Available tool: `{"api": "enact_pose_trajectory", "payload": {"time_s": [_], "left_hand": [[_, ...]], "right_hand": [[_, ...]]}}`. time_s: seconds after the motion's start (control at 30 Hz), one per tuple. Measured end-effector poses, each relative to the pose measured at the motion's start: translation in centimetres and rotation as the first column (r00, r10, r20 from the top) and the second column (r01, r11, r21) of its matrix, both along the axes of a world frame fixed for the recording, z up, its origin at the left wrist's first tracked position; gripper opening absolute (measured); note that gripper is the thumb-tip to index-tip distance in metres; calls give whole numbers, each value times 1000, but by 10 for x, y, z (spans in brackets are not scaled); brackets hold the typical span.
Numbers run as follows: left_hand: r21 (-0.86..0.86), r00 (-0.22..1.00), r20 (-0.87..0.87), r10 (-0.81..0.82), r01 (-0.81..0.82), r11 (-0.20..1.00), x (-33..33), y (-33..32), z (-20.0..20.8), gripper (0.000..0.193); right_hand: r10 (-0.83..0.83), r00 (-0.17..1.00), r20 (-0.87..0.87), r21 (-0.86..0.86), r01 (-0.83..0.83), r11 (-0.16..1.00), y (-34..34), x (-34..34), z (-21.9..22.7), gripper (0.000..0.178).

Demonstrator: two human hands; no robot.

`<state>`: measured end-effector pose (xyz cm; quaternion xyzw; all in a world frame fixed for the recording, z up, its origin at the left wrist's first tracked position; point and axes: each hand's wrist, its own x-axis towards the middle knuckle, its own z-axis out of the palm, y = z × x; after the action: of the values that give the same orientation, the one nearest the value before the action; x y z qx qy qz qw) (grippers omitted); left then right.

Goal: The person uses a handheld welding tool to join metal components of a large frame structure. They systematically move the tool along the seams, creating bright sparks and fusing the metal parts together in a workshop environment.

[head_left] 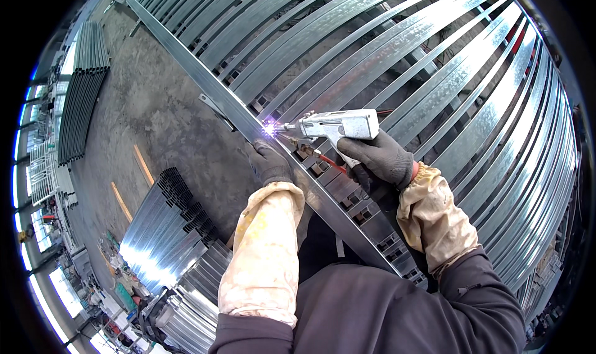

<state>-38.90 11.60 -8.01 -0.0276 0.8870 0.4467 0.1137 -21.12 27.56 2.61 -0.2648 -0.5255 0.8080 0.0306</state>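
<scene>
My gloved right hand (379, 158) is wrapped round the grip of a white handheld welding gun (344, 124). Its nozzle points left, and a bright purple-white spark (270, 128) glows at the tip. That spark sits where a long galvanized metal rail (205, 77) meets the end of a crosswise metal slat (310, 108). Just below the spark, my gloved left hand (271, 163) is closed over the rail's edge; its fingers are partly hidden. A red hose (332, 163) and a brass fitting (307, 149) hang under the gun. Tan sleeve covers protect both forearms.
Many parallel slats form a wide frame across the right. On the concrete floor (149, 99) at left lie stacked metal profiles (164, 230), another bundle of dark profiles (84, 99) and wooden strips (143, 164). A small bracket (216, 110) juts from the rail's outer side.
</scene>
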Motion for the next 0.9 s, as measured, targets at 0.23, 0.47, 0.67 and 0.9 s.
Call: {"api": "enact_pose_trajectory", "payload": {"time_s": [0.23, 0.47, 0.67, 0.9], "left_hand": [[23, 999, -40, -17, 18, 1000, -1, -3, -2, 56], [-4, 999, -44, -8, 8, 1000, 6, 6, 12, 56], [-13, 994, -109, -4, 3, 1000, 0, -2, -9, 55], [-5, 994, -102, -41, 41, 999, 2, 1, 3, 55]], "right_hand": [[-8, 999, -42, 27, 9, 1000, -2, 1, -3, 39], [1, 999, -37, 40, 0, 999, 1, 3, -3, 39], [0, 1000, -25, 74, 2, 997, -1, 4, -2, 39], [19, 1000, 23, 46, -20, 999, 0, 6, 2, 39]]}}
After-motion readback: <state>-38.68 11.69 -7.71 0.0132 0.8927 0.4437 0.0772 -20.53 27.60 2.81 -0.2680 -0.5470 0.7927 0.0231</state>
